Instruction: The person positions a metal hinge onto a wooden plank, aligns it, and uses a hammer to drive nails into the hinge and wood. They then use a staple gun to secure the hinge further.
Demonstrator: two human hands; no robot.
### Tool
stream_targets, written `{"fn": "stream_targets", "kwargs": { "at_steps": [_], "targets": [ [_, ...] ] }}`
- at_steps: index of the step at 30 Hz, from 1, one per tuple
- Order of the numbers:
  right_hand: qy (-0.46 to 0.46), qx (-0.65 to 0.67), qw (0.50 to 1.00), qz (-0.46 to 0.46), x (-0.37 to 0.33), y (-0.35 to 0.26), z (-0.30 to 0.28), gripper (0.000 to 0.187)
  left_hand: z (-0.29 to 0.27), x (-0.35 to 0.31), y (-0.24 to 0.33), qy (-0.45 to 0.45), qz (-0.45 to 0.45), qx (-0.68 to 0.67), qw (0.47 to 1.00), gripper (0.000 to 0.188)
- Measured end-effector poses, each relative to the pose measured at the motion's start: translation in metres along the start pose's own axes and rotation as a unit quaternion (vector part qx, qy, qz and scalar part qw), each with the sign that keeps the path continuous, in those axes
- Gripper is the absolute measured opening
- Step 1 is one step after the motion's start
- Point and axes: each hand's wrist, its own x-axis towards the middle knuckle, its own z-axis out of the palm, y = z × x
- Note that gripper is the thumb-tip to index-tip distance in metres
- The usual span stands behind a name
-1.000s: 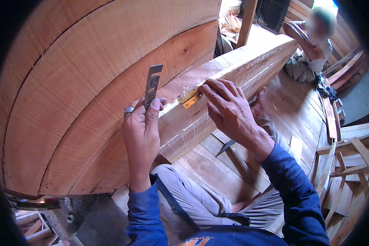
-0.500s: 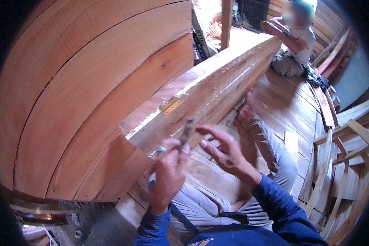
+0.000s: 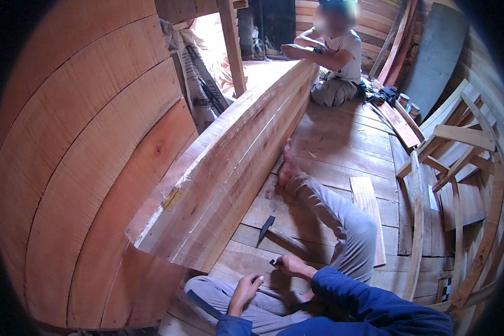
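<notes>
My right hand (image 3: 295, 266) is closed in a fist low over my lap, with the short dark end of an object (image 3: 273, 262) jutting from its thumb side. What kind of object it is, I cannot make out. My left hand (image 3: 245, 292) rests by my bent left leg, its fingers curled and thumb up; whatever it may hold is hidden. On the floorboards just beyond lies a hammer (image 3: 266, 229) with a dark head and wooden handle. A brass hinge (image 3: 172, 199) sits on the top edge of a long wooden beam (image 3: 229, 162), left of my hands.
Curved planking (image 3: 84, 185) rises on the left. Another person (image 3: 341, 56) sits at the beam's far end, arms resting on it. A short plank (image 3: 368, 218) lies beside my right knee. Wooden frames (image 3: 459, 145) stand to the right, near cans (image 3: 413, 110) and loose boards.
Both hands have dropped from beside the beam toward my lap. My right hand went from open to closed; the dark blade-like piece no longer shows in my left. The view has shifted, revealing the hammer.
</notes>
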Motion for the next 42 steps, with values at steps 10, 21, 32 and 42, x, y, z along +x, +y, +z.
{"fn": "stream_targets", "kwargs": {
  "at_steps": [10, 21, 32, 42],
  "targets": [
    [0.067, -0.120, 0.990, 0.006, -0.006, 0.011, -0.006, 0.024, -0.018, -0.001, 0.016, 0.142, 0.052, -0.003, 0.989, 0.028],
    [0.210, 0.087, 0.973, 0.032, -0.004, -0.018, -0.102, 0.026, -0.182, -0.079, 0.171, 0.508, 0.330, 0.125, 0.786, 0.010],
    [0.289, 0.199, 0.936, 0.035, -0.012, 0.002, -0.256, 0.027, -0.252, -0.038, 0.187, 0.519, 0.285, 0.208, 0.779, 0.012],
    [0.228, 0.265, 0.937, 0.026, 0.053, 0.081, -0.326, 0.035, -0.239, -0.008, 0.168, 0.545, 0.347, 0.251, 0.721, 0.020]
  ]
}}
